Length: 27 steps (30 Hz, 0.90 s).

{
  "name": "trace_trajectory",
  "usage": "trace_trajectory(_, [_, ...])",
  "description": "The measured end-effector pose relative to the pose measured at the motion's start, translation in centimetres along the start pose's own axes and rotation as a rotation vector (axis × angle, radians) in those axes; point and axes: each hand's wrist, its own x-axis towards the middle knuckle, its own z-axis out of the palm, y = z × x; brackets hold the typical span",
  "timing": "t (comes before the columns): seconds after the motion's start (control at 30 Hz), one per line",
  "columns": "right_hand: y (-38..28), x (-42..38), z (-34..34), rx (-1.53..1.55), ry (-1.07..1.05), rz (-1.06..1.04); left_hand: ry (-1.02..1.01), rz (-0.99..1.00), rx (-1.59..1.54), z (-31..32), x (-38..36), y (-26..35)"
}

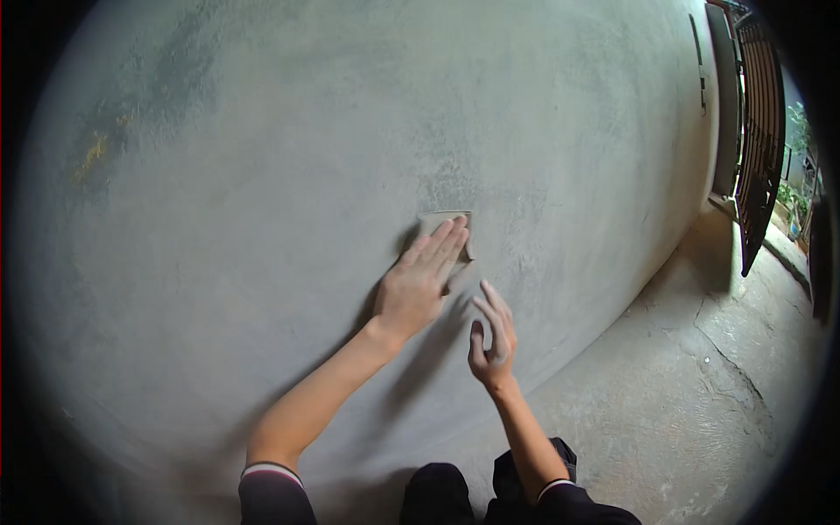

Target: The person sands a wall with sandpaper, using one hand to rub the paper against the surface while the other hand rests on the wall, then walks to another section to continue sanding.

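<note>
My left hand [418, 284] lies with straight fingers over a small, light-coloured sheet of sandpaper [435, 223], holding it flat against the grey wall [289, 201]. Its upper edge and right edge show past the fingers, and the palm hides the rest. Lower and to the right, my right hand [497, 339] is raised in front of the wall with thumb and fingers apart and nothing in it. Pale dust coats its fingers. Just above the sandpaper, the wall has a rough, darker patch [451, 179].
Yellowish marks [94, 153] and dark blotches stain the wall at upper left. A cracked concrete floor [665, 394] runs along its foot. At far right stands an open, slatted metal gate [759, 140], with plants [794, 201] beyond. My knees [437, 494] are bent near the wall.
</note>
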Motion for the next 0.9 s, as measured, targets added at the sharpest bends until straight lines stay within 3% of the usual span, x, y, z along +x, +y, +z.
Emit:
trace_trajectory(0.07, [0.8, 3.7, 0.1, -0.008, 0.057, -0.059, 0.215, -0.307, -0.144, -2.5, 0.9, -2.9])
trace_trajectory(0.1, [1.2, 5.1, -0.2, 0.013, 0.067, -0.075, 0.353, -0.424, 0.038, -3.0, 1.8, -5.7])
trace_trajectory(0.17, [1.2, 6.6, 0.3, 0.052, 0.083, -0.081, 0.180, -0.642, -0.185, -1.6, 0.4, -8.1])
trace_trajectory(0.2, [1.1, 7.0, 0.5, -0.013, 0.095, -0.109, 0.175, -0.643, -0.177, -1.5, -0.2, -6.5])
trace_trajectory(0.27, [0.6, 8.3, 0.7, -0.093, 0.098, -0.164, -0.023, -0.107, -0.297, -1.6, -1.5, -1.7])
trace_trajectory(0.37, [1.0, 11.2, 1.3, -0.160, 0.070, -0.301, 0.068, -0.255, -0.074, -2.8, -0.1, -2.7])
trace_trajectory(0.43, [2.2, 13.0, 1.4, -0.211, 0.058, -0.337, 0.268, -0.507, -0.033, -4.2, 2.2, -5.4])
trace_trajectory(0.53, [3.2, 14.0, 1.6, -0.264, 0.043, -0.389, 0.336, -0.598, -0.019, -3.4, 1.8, -4.1])
trace_trajectory(0.6, [3.4, 14.2, 1.5, -0.283, 0.037, -0.425, -0.052, 0.004, 0.092, -2.1, -0.4, -0.4])
trace_trajectory(0.63, [3.5, 14.0, 1.4, -0.276, 0.036, -0.427, -0.044, -0.001, 0.088, -2.2, -0.3, -0.6])
trace_trajectory(0.7, [3.9, 14.4, 1.4, -0.277, 0.062, -0.430, 0.289, -0.466, -0.060, -3.0, 0.5, -3.3])
trace_trajectory(0.8, [4.2, 14.0, 1.8, -0.249, 0.068, -0.410, 0.074, -0.881, -0.154, -2.3, 1.5, -7.4])
trace_trajectory(0.83, [4.3, 14.0, 1.8, -0.246, 0.064, -0.401, 0.064, -0.880, -0.153, -2.2, 1.7, -5.6])
trace_trajectory(0.9, [4.5, 14.1, 1.6, -0.175, 0.067, -0.416, 0.061, -0.197, 0.142, -2.1, 1.3, -1.0])
